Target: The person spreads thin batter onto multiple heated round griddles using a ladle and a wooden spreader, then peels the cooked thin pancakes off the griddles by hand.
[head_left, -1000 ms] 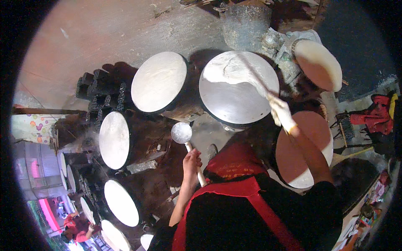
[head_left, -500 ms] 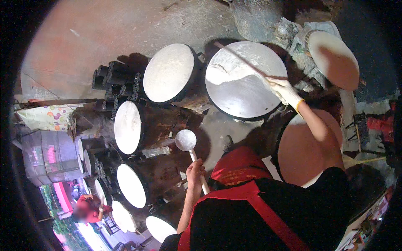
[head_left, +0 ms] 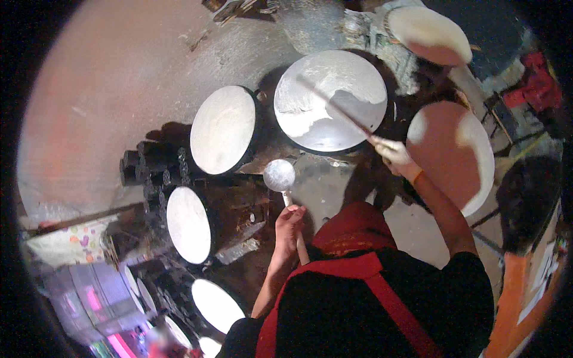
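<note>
My left hand (head_left: 289, 222) is wrapped round the pale handle of a metal ladle (head_left: 279, 175), whose round bowl is held up over the floor. With fingers closed, my right hand (head_left: 394, 154) grips a long thin wooden stick (head_left: 346, 114). The stick reaches up and left across a round griddle (head_left: 351, 108). White batter (head_left: 298, 122) covers most of that griddle, leaving a bare grey patch at the middle and lower right. Whatever is on the stick's far end is blurred.
Other round, pale-topped griddles on dark stands are to the left, such as one griddle (head_left: 223, 130). A round griddle (head_left: 453, 158) stands by my right arm. Black coal briquettes (head_left: 156, 161) are stacked at the left. A round pale board-like disc (head_left: 430, 33) leans at the far right.
The view has turned, so everything sits differently in it. White batter now covers more of the griddle, with the bare patch smaller. The stick is still over it; the ladle stays in my left hand.
</note>
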`<action>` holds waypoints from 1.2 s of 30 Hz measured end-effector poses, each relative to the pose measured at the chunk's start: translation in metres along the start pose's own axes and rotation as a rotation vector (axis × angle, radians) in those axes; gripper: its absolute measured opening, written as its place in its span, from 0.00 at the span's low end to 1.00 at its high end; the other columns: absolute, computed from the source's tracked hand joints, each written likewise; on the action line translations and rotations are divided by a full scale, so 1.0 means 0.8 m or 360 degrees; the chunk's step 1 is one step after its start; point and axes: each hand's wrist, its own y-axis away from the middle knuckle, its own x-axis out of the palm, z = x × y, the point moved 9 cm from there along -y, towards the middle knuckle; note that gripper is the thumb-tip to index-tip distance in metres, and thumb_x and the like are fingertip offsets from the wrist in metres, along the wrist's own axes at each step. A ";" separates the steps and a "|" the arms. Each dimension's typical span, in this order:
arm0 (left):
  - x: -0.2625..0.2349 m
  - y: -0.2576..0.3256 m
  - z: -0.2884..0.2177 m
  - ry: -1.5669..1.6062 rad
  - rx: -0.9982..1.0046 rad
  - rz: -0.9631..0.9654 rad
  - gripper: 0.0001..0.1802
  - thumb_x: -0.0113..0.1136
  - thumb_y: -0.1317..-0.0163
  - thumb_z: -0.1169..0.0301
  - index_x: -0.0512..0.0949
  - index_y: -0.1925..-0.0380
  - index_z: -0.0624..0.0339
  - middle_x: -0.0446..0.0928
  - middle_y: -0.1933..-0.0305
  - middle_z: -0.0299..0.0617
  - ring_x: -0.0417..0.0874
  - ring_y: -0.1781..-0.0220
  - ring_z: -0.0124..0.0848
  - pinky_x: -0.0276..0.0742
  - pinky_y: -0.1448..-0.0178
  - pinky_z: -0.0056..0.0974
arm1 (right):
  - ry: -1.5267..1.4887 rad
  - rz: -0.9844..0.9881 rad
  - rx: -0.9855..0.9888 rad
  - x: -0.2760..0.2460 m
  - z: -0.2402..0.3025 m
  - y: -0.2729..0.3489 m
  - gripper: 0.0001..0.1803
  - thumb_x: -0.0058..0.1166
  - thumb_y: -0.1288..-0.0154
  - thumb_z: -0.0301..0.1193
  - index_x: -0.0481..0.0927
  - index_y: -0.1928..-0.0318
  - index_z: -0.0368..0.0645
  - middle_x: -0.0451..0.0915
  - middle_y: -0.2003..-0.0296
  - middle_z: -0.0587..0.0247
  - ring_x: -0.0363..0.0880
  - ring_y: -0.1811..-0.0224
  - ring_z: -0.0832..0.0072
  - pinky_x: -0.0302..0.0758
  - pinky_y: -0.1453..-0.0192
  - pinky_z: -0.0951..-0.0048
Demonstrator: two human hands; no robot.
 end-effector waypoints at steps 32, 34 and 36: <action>-0.253 0.067 0.034 -0.0131 0.0068 0.0035 0.10 0.54 0.33 0.65 0.81 0.60 0.55 0.62 0.80 0.23 0.58 0.81 0.15 0.53 0.78 0.23 | -0.0991 -0.0645 -0.0150 0.247 -0.086 -0.014 0.21 0.37 0.26 0.40 0.62 0.35 0.68 0.64 0.82 0.75 0.58 0.90 0.85 0.60 0.90 0.80; -0.230 0.072 0.026 -0.0265 0.0147 0.0070 0.09 0.55 0.34 0.66 0.80 0.60 0.56 0.63 0.80 0.23 0.58 0.81 0.14 0.53 0.78 0.23 | -0.1094 -0.0797 -0.0152 0.217 -0.079 -0.023 0.20 0.41 0.28 0.43 0.65 0.37 0.64 0.65 0.80 0.73 0.59 0.88 0.84 0.60 0.88 0.79; -0.223 0.064 0.039 -0.0207 0.0152 0.0109 0.05 0.59 0.36 0.68 0.79 0.65 0.56 0.64 0.80 0.23 0.59 0.81 0.14 0.53 0.78 0.24 | -0.1266 -0.0853 -0.0150 0.244 -0.058 -0.030 0.21 0.44 0.29 0.45 0.66 0.37 0.65 0.66 0.80 0.73 0.60 0.88 0.83 0.59 0.88 0.79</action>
